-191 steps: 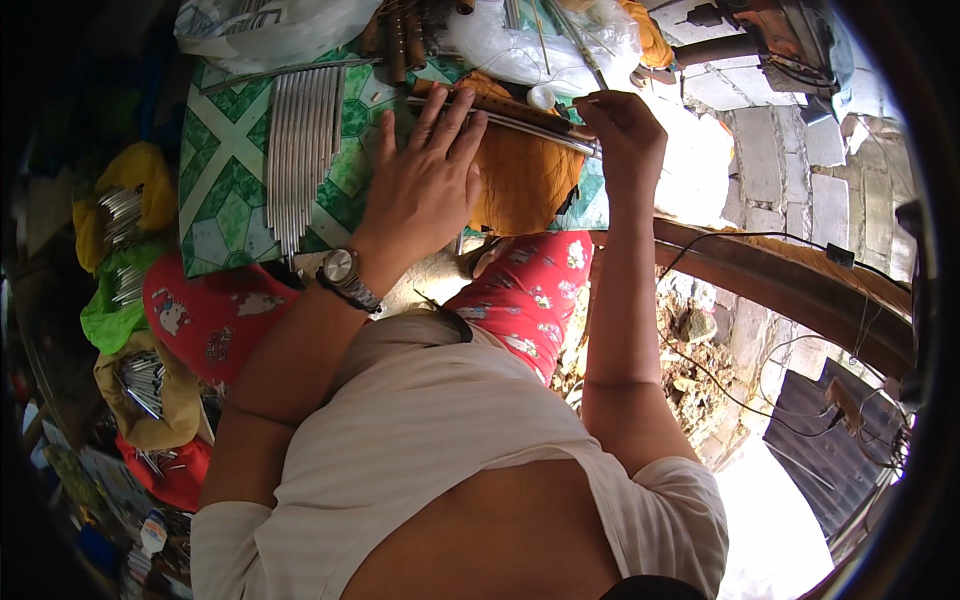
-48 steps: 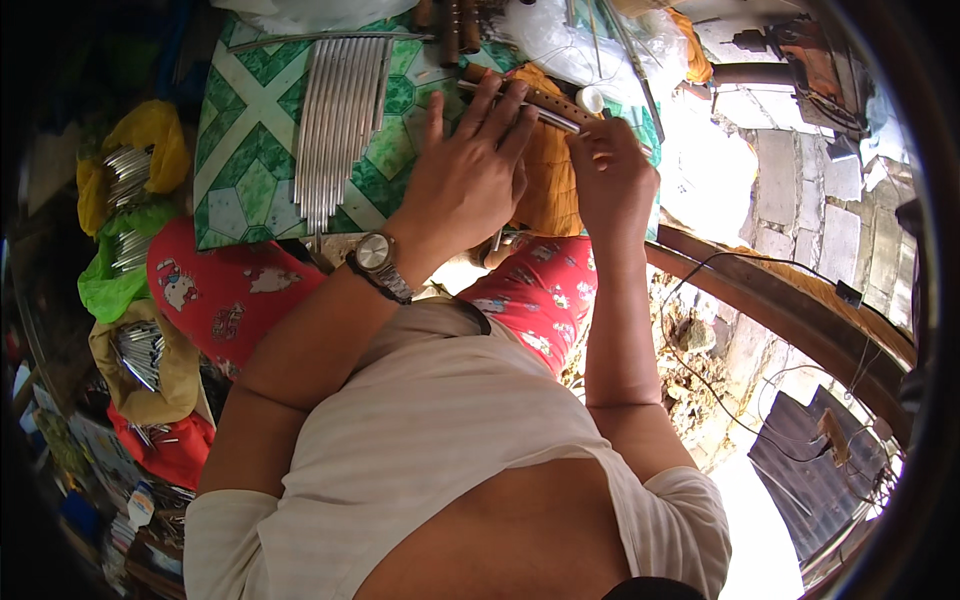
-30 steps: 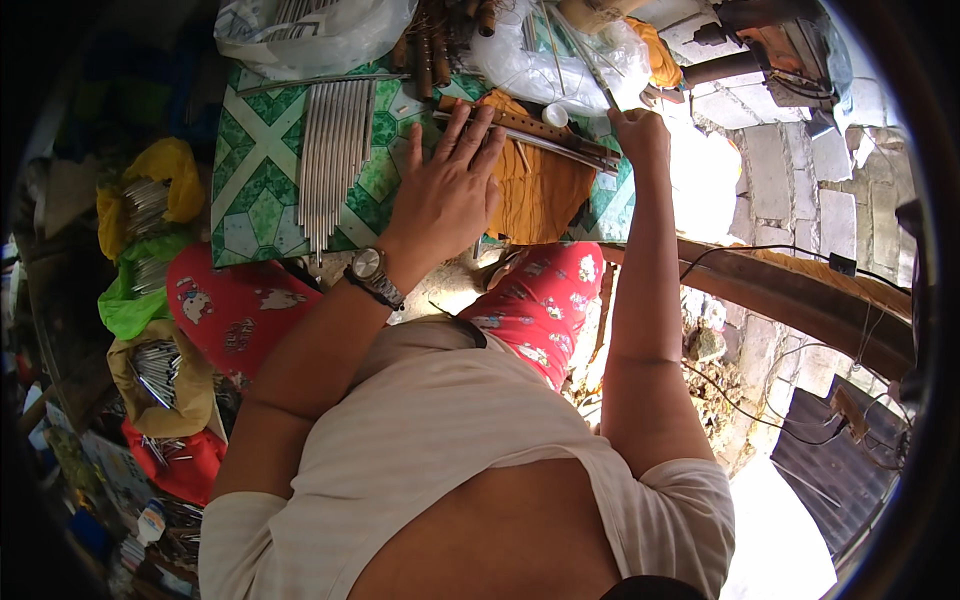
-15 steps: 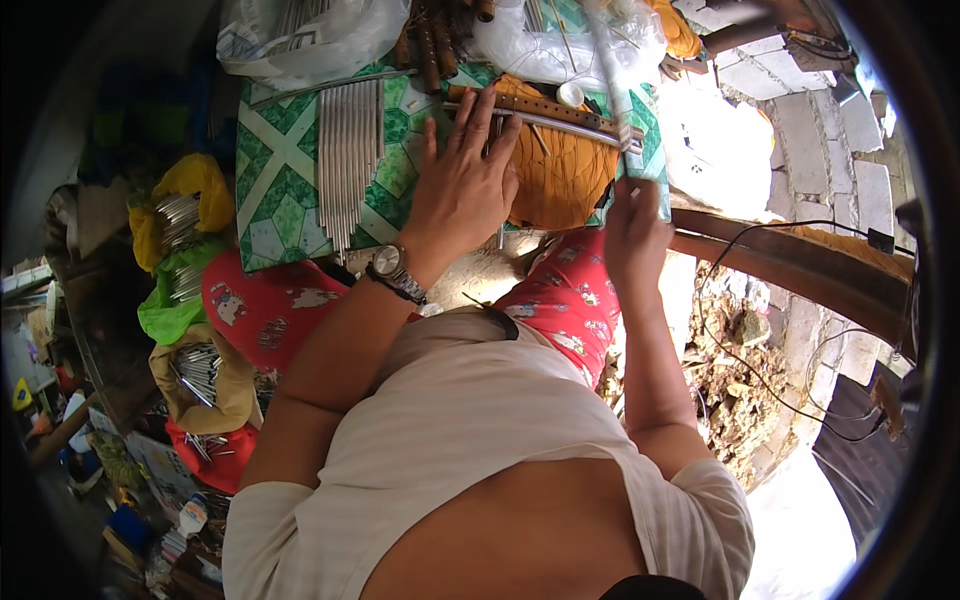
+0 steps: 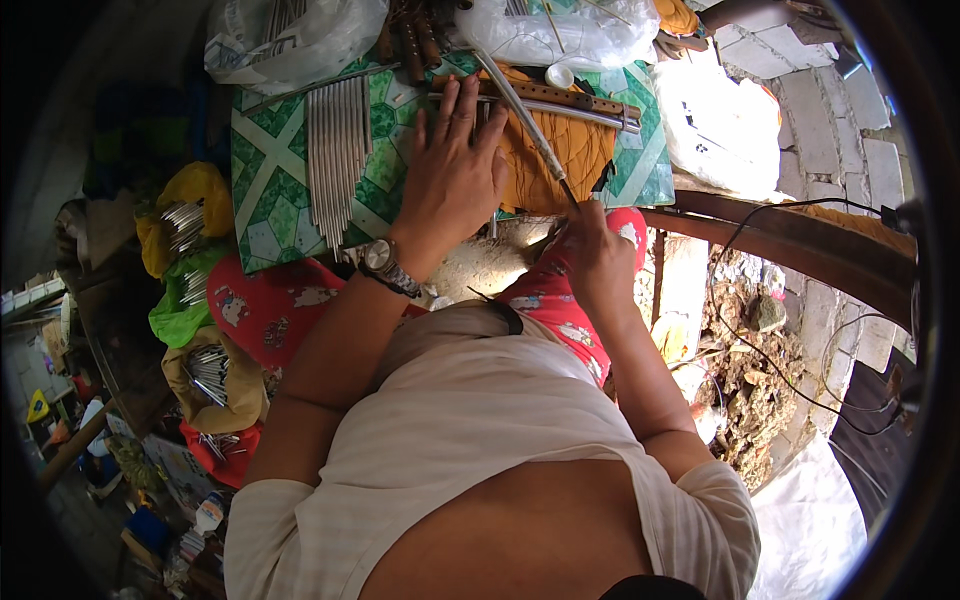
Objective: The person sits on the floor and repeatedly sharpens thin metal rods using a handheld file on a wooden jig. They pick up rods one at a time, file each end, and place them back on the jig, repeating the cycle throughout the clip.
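My left hand (image 5: 458, 165) lies with fingers outstretched over the left end of a brown wooden strip with holes (image 5: 580, 99) and a silver metal tube (image 5: 570, 114) beside it. Closed around the dark handle of a long, thin, greyish tool (image 5: 530, 125) is my right hand (image 5: 602, 255), above my right knee. The tool slants up and left across the strip and tube; whether it is a file or a saw I cannot tell. Orange cloth (image 5: 545, 165) is spread under them. Left of my left hand, several metal tubes (image 5: 338, 150) lie side by side on a green tiled board (image 5: 270, 185).
Clear plastic bags (image 5: 300, 60) and dark brown tubes (image 5: 415, 45) lie at the board's far edge, near a small white cap (image 5: 559, 76). Yellow (image 5: 200, 185), green (image 5: 180, 320) and tan bags (image 5: 235, 395) of metal pieces stand at left. A black cable (image 5: 735, 235) hangs at right.
My right hand has come nearer and left, and the tool has swung from nearly upright to a leftward slant. My left hand stays on the strip and tube.
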A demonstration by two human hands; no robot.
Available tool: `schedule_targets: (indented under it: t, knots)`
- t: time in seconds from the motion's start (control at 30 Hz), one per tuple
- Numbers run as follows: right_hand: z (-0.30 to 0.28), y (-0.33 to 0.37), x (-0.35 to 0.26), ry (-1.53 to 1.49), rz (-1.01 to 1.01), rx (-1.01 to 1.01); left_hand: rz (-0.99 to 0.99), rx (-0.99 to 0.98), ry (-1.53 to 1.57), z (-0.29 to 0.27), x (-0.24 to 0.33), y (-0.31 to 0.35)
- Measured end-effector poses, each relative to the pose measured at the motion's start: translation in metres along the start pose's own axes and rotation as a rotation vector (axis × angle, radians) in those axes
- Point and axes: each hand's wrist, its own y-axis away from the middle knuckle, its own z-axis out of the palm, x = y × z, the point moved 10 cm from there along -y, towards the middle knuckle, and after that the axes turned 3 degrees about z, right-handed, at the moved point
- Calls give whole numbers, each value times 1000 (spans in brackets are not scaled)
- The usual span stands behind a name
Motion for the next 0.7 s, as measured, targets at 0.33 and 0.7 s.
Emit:
schedule_targets:
  t: [0.33, 0.7]
  knots:
    - [-6, -4, 0, 9, 34, 41, -5, -8, -4, -1, -1, 0]
    - [7, -5, 5, 63, 57, -46, 1, -10, -11, -1, 1, -1]
